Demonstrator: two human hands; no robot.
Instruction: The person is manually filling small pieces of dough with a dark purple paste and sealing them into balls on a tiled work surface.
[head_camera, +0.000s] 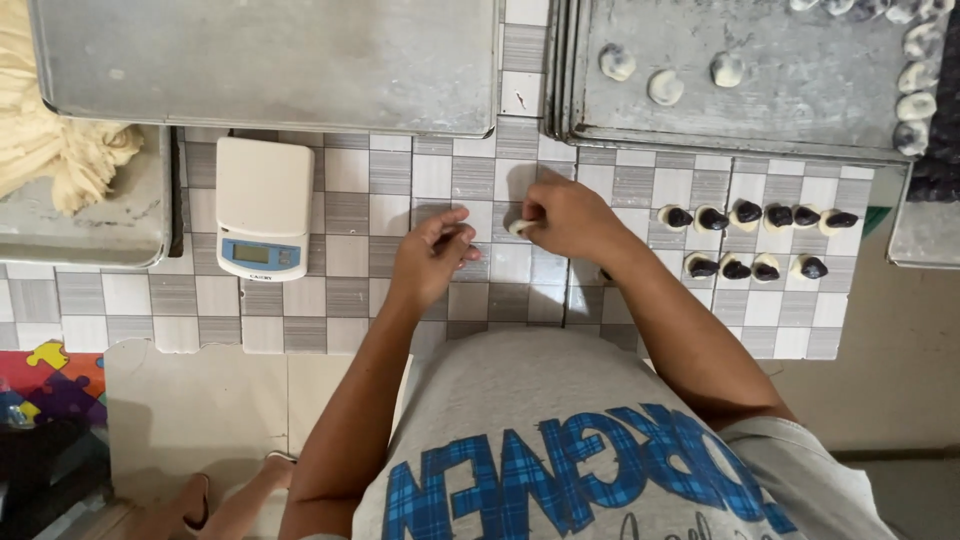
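Observation:
My right hand (565, 218) pinches a small pale dough piece (520, 228) just above the checked tile counter (345, 290). My left hand (432, 256) is close beside it on the left, fingers curled towards the dough, thumb and forefinger nearly touching it. To the right, two short rows of dough pieces topped with dark filling (757, 240) lie on the counter. Both forearms reach in from below.
A white kitchen scale (263, 205) stands left of my hands. An upturned metal tray (265, 62) lies at the back left. A second tray (740, 75) at the back right holds several dough balls. A heap of pale dough (45, 125) sits far left.

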